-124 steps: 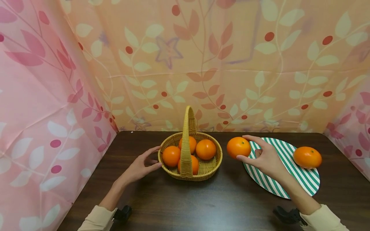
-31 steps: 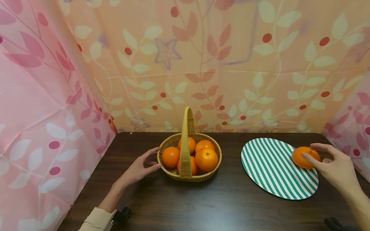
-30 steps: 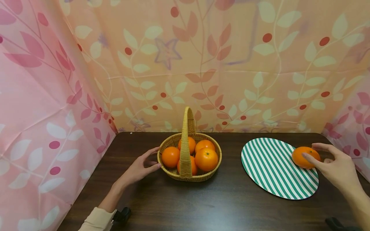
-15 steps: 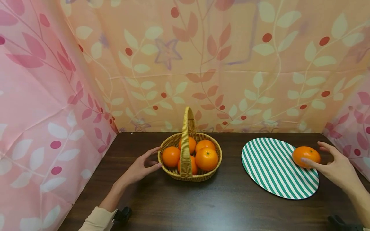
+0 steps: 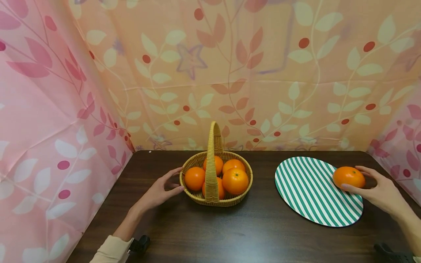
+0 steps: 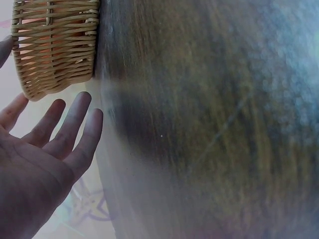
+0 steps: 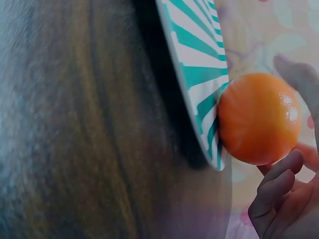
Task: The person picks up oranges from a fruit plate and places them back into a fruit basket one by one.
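Note:
A yellow wicker basket (image 5: pixel 194 198) holds several oranges (image 5: pixel 235 180) in the head view. My left hand (image 5: pixel 161 188) rests its fingertips and thumb against the basket's left rim; its lower fingers spread loosely in the left wrist view. At the right, a single slightly flattened orange (image 5: pixel 348 178) sits on a green-and-white striped oval placemat (image 5: pixel 312 193). Around its right side stands my right hand (image 5: pixel 383 190), thumb in front and index finger behind. A narrow gap shows between thumb and orange (image 7: pixel 259 119) in the right wrist view, while other fingers meet its far side.
Everything stands on a dark brown wooden table (image 5: pixel 210 233). A floral curtain (image 5: pixel 210 73) hangs behind the table's back edge, with pink cloth (image 5: pixel 42 109) along the left. The basket's tall handle (image 5: pixel 211 160) arches over its fruit.
Earlier my right hand held an orange over the placemat's left edge; that orange now lies in the basket. My right hand moved to the other orange, spread, then narrowed around it.

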{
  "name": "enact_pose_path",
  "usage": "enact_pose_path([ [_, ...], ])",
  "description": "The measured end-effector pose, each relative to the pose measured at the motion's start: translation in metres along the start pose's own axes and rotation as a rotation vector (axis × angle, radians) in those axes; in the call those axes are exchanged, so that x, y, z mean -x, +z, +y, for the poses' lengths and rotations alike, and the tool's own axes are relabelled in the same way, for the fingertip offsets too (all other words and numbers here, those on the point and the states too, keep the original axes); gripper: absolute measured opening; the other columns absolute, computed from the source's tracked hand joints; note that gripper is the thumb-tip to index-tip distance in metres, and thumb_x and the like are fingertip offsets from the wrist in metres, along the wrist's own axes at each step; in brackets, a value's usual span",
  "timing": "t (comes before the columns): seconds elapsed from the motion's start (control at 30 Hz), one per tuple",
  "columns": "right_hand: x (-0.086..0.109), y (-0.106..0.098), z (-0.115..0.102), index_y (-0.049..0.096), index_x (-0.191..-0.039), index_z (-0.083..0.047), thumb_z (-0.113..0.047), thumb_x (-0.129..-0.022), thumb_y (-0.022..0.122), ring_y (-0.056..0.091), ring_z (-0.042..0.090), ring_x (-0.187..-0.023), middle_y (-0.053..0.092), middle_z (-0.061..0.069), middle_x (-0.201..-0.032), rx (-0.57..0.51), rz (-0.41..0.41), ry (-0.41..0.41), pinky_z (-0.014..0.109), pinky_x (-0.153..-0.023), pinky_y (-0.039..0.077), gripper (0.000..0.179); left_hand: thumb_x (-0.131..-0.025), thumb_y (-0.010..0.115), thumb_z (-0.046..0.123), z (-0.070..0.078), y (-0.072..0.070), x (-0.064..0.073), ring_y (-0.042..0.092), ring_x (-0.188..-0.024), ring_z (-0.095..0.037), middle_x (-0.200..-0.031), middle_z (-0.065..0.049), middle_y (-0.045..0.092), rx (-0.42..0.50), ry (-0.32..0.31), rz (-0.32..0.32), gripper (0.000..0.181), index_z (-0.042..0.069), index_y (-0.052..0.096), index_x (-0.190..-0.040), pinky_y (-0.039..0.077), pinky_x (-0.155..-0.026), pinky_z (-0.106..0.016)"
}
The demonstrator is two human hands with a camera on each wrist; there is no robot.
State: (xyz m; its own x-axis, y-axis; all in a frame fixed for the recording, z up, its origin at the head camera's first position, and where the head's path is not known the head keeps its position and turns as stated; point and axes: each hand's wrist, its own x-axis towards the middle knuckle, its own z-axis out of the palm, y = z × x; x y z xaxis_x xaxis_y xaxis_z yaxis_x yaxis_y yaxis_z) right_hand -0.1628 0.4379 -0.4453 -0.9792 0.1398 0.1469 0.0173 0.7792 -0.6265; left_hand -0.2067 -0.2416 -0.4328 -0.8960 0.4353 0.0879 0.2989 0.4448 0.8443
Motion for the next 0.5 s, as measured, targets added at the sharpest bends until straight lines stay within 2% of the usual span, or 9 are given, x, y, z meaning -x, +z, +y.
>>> enact_pose_path([
  [0.13,-0.001,0.003,0.002,0.034,-0.150,0.009,-0.039,-0.089,0.080,0.044,0.056,-0.102,0.043,0.041,-0.127,0.009,0.005,-0.007,0.059,-0.068,0.044,0.090,-0.097,0.073,0.023,0.000,0.000,0.000,0.065,-0.111,-0.040,-0.151,-0.023,0.041,-0.001,-0.001,0.002,0.070,0.013,0.037,-0.157,0.058,-0.085,-0.036],
  [0.3,-0.001,0.003,-0.001,0.039,-0.146,0.009,-0.038,-0.088,0.081,0.051,0.049,-0.095,0.048,0.039,-0.122,0.027,0.031,-0.018,0.038,-0.060,0.044,0.086,-0.097,0.072,0.024,0.000,0.000,0.000,0.065,-0.111,-0.039,-0.152,-0.022,0.041,-0.001,-0.011,0.002,0.070,0.014,0.037,-0.157,0.058,-0.085,-0.037],
  [0.5,-0.003,0.004,-0.009,0.042,-0.145,0.007,-0.037,-0.087,0.083,0.058,0.040,-0.082,0.046,0.039,-0.126,0.022,0.078,-0.034,0.025,-0.052,0.045,0.083,-0.097,0.073,0.026,-0.001,0.001,-0.001,0.065,-0.111,-0.038,-0.152,-0.021,0.041,-0.012,-0.021,0.004,0.070,0.016,0.038,-0.157,0.058,-0.086,-0.041],
])
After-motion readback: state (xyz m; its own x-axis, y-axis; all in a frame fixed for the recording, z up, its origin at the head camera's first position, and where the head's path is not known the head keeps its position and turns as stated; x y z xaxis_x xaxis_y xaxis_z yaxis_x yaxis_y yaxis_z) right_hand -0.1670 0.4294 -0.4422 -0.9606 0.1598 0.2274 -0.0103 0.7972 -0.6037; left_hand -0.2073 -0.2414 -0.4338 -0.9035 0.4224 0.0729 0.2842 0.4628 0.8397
